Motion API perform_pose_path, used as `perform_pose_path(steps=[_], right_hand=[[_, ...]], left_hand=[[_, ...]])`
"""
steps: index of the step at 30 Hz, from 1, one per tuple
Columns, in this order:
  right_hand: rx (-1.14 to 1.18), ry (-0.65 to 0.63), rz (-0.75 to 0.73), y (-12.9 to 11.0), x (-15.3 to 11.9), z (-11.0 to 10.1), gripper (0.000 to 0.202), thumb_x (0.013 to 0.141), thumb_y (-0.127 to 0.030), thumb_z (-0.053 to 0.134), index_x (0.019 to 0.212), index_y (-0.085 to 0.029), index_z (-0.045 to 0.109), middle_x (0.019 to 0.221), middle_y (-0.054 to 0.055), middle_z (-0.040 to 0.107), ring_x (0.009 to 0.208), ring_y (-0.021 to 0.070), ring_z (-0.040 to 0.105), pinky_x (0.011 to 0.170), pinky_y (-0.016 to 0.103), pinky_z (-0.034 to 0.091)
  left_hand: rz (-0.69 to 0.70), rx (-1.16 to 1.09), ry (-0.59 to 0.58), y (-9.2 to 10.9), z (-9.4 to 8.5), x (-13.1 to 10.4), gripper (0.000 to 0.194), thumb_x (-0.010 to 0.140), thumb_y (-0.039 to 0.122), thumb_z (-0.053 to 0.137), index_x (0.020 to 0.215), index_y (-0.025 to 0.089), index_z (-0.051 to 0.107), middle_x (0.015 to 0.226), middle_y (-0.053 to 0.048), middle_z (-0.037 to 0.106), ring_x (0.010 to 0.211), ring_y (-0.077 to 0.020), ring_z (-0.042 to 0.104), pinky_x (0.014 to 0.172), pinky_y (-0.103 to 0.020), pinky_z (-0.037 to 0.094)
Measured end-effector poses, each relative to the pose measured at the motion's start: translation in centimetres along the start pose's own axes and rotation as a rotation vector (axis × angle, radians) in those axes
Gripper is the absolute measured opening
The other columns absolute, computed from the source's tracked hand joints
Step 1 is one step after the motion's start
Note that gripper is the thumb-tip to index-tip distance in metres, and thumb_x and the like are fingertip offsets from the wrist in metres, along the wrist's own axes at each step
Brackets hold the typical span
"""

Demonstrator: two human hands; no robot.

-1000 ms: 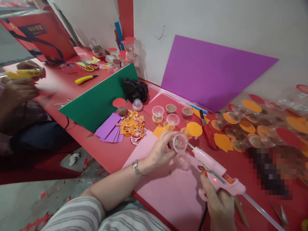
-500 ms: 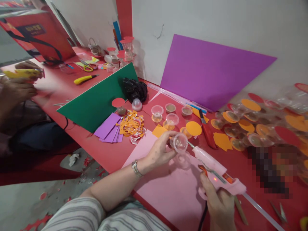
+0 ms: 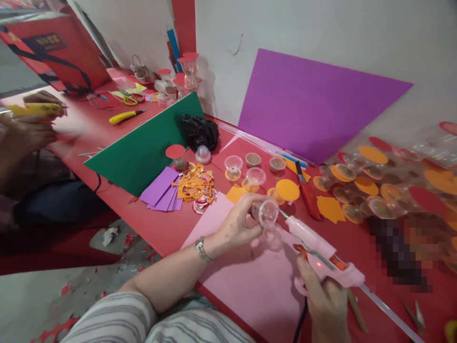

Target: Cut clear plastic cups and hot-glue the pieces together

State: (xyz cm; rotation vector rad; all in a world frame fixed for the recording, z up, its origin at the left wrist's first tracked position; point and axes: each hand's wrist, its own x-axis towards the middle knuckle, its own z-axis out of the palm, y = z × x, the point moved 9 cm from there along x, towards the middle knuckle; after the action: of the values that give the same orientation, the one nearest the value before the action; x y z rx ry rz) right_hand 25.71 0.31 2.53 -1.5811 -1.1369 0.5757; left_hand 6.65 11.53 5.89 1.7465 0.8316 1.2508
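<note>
My left hand [image 3: 246,220] is closed around a small clear plastic cup [image 3: 268,212], its rim turned toward my right side. In my right hand [image 3: 323,295] is a pink glue gun [image 3: 316,243] with a lit orange light and a long clear glue stick out of its back. The gun's metal nozzle is at the cup's rim; I cannot tell whether it touches. Below the held cup another clear cup [image 3: 273,237] is over the pink sheet [image 3: 246,286]. Just beyond my left hand are an orange disc [image 3: 287,189] and several small cups, some holding brown material.
A green board [image 3: 143,147] stands on the left, beside orange paper scraps [image 3: 195,185] and purple cards [image 3: 162,190]. Cups with orange and red discs crowd the right, near a red cutter [image 3: 310,200]. At far left, another person's hands hold a yellow glue gun [image 3: 37,110].
The cup in my left hand has tilted slightly, turning its rim a little more toward the nozzle. My right hand and the glue gun are almost unmoved.
</note>
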Motion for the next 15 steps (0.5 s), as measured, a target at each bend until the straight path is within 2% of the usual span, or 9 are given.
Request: perform_pose_path(steps=[4, 7, 10, 12, 15], right_hand=[[-0.050, -0.035, -0.123, -0.6, 0.4, 0.0, 0.020, 0.081, -0.030, 0.070, 0.067, -0.017, 0.073, 0.053, 0.004, 0.062, 0.047, 0.0180, 0.057, 0.044, 0.028, 0.048], [-0.053, -0.057, -0.147, -0.5, 1.1, -0.2, 0.017, 0.081, -0.030, 0.071, 0.076, -0.015, 0.076, 0.053, 0.005, 0.064, 0.045, 0.0188, 0.059, 0.044, 0.029, 0.050], [-0.050, -0.093, -0.205, -0.8, 1.6, -0.2, 0.021, 0.078, -0.035, 0.076, 0.075, -0.014, 0.078, 0.063, 0.010, 0.072, 0.055, 0.0239, 0.067, 0.050, 0.031, 0.055], [-0.013, -0.124, -0.187, -0.5, 1.5, 0.1, 0.023, 0.078, -0.037, 0.077, 0.075, -0.014, 0.079, 0.071, 0.012, 0.075, 0.064, 0.0266, 0.071, 0.055, 0.033, 0.059], [0.066, -0.098, -0.051, 0.9, 0.8, 0.3, 0.025, 0.081, -0.038, 0.074, 0.085, -0.014, 0.078, 0.081, 0.013, 0.078, 0.071, 0.0276, 0.074, 0.059, 0.033, 0.061]], left_hand=[[0.017, 0.009, 0.041, -0.3, -0.3, 0.0, 0.046, 0.072, 0.007, 0.061, 0.115, 0.020, 0.053, 0.115, -0.007, 0.062, 0.102, -0.0204, 0.060, 0.091, -0.035, 0.049], [0.005, -0.016, 0.033, -0.7, -0.1, -0.1, 0.049, 0.072, 0.007, 0.060, 0.119, 0.020, 0.052, 0.117, -0.008, 0.062, 0.102, -0.0204, 0.061, 0.091, -0.035, 0.049], [-0.031, -0.059, 0.035, -1.2, 0.0, -0.2, 0.051, 0.072, 0.008, 0.061, 0.121, 0.020, 0.051, 0.117, -0.008, 0.061, 0.103, -0.0207, 0.061, 0.090, -0.034, 0.050], [-0.076, -0.109, 0.033, -1.4, 0.0, -0.2, 0.051, 0.073, 0.009, 0.062, 0.121, 0.020, 0.049, 0.117, -0.008, 0.061, 0.102, -0.0204, 0.062, 0.089, -0.033, 0.051], [-0.127, -0.168, 0.029, -1.6, 0.1, -0.1, 0.044, 0.075, 0.012, 0.063, 0.117, 0.019, 0.049, 0.111, -0.008, 0.060, 0.098, -0.0188, 0.062, 0.086, -0.031, 0.052]])
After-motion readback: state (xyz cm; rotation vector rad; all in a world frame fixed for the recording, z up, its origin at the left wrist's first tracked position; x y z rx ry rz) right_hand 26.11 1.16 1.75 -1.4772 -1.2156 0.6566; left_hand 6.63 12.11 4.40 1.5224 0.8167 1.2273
